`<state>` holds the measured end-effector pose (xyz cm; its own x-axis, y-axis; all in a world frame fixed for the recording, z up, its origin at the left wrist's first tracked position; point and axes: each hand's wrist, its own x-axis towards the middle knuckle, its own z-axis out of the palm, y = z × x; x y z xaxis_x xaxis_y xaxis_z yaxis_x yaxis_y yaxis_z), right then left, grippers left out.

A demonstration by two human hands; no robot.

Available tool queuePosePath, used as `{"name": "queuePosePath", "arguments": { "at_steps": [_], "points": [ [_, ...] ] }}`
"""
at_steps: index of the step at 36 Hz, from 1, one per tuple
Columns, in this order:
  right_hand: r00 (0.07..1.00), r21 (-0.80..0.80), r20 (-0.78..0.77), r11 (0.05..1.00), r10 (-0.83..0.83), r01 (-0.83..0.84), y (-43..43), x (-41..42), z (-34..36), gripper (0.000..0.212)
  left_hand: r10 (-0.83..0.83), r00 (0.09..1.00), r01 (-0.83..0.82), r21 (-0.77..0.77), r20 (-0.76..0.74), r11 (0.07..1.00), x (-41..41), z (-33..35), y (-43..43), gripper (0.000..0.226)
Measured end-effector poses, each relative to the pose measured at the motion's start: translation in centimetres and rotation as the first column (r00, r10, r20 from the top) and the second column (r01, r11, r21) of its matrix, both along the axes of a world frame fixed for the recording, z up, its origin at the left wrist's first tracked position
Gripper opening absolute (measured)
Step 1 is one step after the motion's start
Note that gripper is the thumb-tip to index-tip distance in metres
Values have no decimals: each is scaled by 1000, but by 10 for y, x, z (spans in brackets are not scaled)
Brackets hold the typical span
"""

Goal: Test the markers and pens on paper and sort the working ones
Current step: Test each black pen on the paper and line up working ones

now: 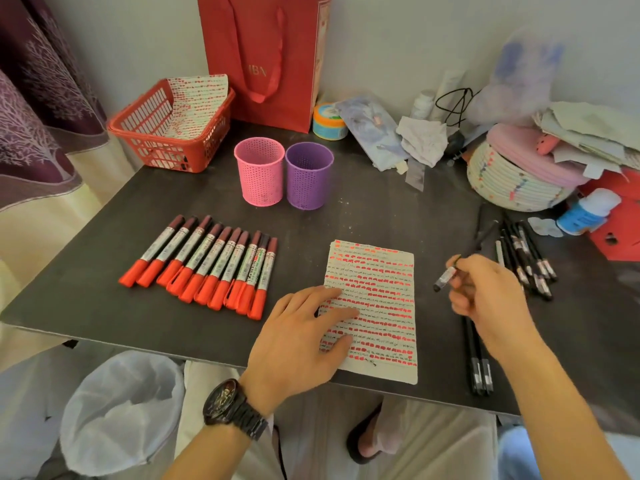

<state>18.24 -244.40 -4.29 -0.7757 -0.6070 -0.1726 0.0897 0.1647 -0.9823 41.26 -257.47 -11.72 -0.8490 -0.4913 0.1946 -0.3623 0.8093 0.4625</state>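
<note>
A sheet of paper (381,289) covered in rows of red and black test marks lies on the dark table (346,216). My left hand (304,334) rests flat on the sheet's left edge, fingers spread. My right hand (491,299) holds a black pen (450,271) just right of the paper, its tip above the table. Several red markers (207,265) lie in a row to the left. Several black pens (526,258) lie at the right, and two more black pens (479,362) lie near the front edge under my right wrist.
A pink mesh cup (259,174) and a purple mesh cup (308,174) stand behind the paper. A red basket (166,133) holds a marked sheet at the back left, beside a red bag (263,57). Clutter fills the back right. A lined bin (121,410) sits below the table.
</note>
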Motion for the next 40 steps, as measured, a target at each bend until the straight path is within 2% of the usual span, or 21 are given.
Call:
{"name": "queuePosePath", "arguments": {
  "at_steps": [8, 12, 15, 17, 19, 22, 23, 26, 27, 30, 32, 35, 38, 40],
  "points": [
    [992, -73, 111, 996, 63, -55, 37, 81, -28, 11, -1, 999, 2, 20, -49, 1000, 1, 1, 2, 39],
    [992, -114, 122, 993, 42, -28, 49, 109, -35, 4, 13, 983, -3, 53, -181, 999, 6, 7, 7, 31],
    [990, -108, 137, 994, 34, -20, 58, 121, -39, 22, 33, 950, 2, 111, -312, 994, 13, 11, 23, 29],
    [989, -87, 143, 996, 30, -18, 65, 126, -42, 32, 2, 940, 61, 173, -341, 983, 18, 15, 38, 31],
    [984, -111, 174, 994, 31, -11, 69, 134, -47, 33, -41, 948, 121, 239, -314, 964, 22, 19, 51, 32],
    [976, -167, 214, 986, 50, -14, 73, 145, -53, 20, -83, 978, 144, 338, -189, 930, 23, 22, 64, 31],
    [972, -180, 226, 984, 61, -20, 75, 148, -55, 21, -93, 983, 146, 365, -159, 919, 23, 21, 66, 30],
    [959, -212, 279, 977, 58, 2, 80, 157, -59, 49, -100, 989, 137, 429, -108, 893, 25, 15, 69, 28],
    [962, -196, 270, 980, 37, 18, 81, 160, -59, 48, -105, 991, 133, 438, -88, 889, 26, 13, 70, 27],
    [987, -101, 159, 994, -20, 36, 83, 166, -64, 24, -147, 989, 143, 468, -28, 872, 31, 9, 73, 20],
    [991, -72, 136, 997, -15, 25, 84, 169, -66, 20, -202, 979, 179, 522, -12, 834, 34, 9, 78, 19],
    [992, -72, 120, 997, 30, -21, 85, 170, -64, 19, -222, 975, 175, 588, 8, 789, 38, 13, 82, 29],
    [989, -110, 117, 991, 91, -79, 85, 166, -60, 17, -187, 981, 132, 560, 42, 818, 41, 17, 84, 44],
    [986, -152, 107, 982, 130, -113, 85, 164, -56, 16, -163, 986, 110, 607, 33, 787, 43, 22, 86, 50]
  ]
}}
